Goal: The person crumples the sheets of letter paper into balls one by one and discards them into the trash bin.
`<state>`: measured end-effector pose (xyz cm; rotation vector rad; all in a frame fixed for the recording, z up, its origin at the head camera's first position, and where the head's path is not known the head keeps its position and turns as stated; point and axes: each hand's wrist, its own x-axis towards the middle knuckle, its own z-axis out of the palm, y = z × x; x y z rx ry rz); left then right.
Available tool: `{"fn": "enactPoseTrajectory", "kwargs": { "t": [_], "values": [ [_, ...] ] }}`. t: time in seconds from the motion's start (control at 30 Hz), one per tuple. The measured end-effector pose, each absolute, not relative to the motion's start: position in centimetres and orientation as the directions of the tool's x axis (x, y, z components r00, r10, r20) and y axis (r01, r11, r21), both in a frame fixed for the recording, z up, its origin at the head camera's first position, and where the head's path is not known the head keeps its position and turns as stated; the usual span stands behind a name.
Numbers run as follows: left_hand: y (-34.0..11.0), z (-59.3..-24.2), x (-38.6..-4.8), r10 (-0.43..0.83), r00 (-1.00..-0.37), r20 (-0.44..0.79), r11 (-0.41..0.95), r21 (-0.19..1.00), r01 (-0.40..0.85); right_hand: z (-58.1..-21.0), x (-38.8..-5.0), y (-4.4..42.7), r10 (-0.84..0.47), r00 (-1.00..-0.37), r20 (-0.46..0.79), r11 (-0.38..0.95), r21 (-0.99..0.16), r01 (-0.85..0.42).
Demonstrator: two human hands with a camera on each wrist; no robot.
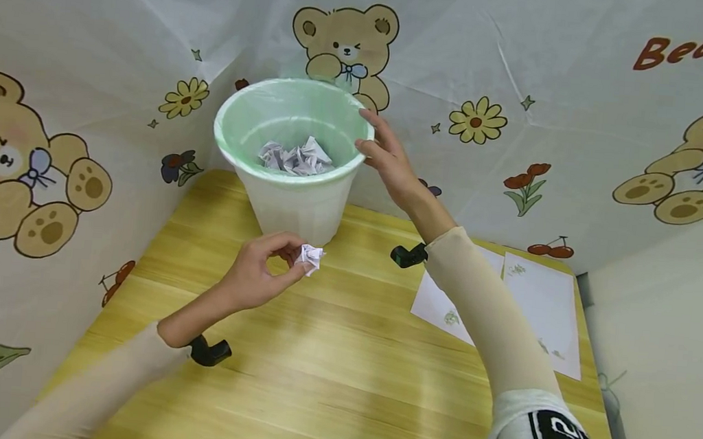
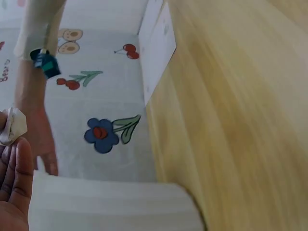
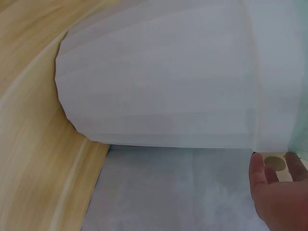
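Observation:
Between its thumb and fingers my left hand (image 1: 257, 274) pinches a crumpled paper ball (image 1: 310, 260), just in front of the trash bin and over the table. The paper ball (image 2: 14, 126) also shows at the left edge of the left wrist view. The white trash bin (image 1: 303, 205) stands upright, lined with a pale green bag (image 1: 254, 119). Several crumpled papers (image 1: 297, 157) lie inside it. My right hand (image 1: 393, 164) holds the bin's rim on its right side. In the right wrist view, the fingers (image 3: 258, 168) meet the rim from outside; their inner contact is partly hidden.
The bin is at the back of a wooden table (image 1: 339, 377), close to a bear-print cloth (image 1: 426, 53). Flat printed sheets (image 1: 545, 310) lie at the right, partly behind the right forearm. Black wrist pieces (image 1: 211, 352) stick out below both sleeves.

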<state>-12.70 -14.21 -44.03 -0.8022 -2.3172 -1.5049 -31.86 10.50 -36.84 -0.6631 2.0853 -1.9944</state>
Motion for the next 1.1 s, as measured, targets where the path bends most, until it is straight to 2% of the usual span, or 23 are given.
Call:
{"fn": "enactPoseTrajectory", "kwargs": {
  "t": [0.3, 0.53, 0.77, 1.1],
  "values": [
    [-16.6, -38.8, -14.9, 0.275, -0.738, 0.617, 0.359, 0.646, 0.674, -36.9, -31.9, 10.7, -0.427, -0.888, 0.173, 0.01, -0.98, -0.196],
    [-17.2, -33.9, -17.2, 0.26, -0.669, 0.696, 0.408, 0.549, 0.73, -36.8, -31.9, 10.8, -0.435, -0.887, 0.154, 0.07, -0.977, -0.203],
    [-17.8, -30.8, -19.7, 0.276, -0.671, 0.688, 0.471, 0.512, 0.718, -36.5, -31.9, 11.0, -0.451, -0.885, 0.112, 0.149, -0.969, -0.198],
    [-18.8, -29.3, -23.8, 0.358, -0.702, 0.616, 0.609, 0.416, 0.676, -36.1, -31.6, 11.1, -0.454, -0.886, 0.095, 0.17, -0.967, -0.191]
  ]
}}
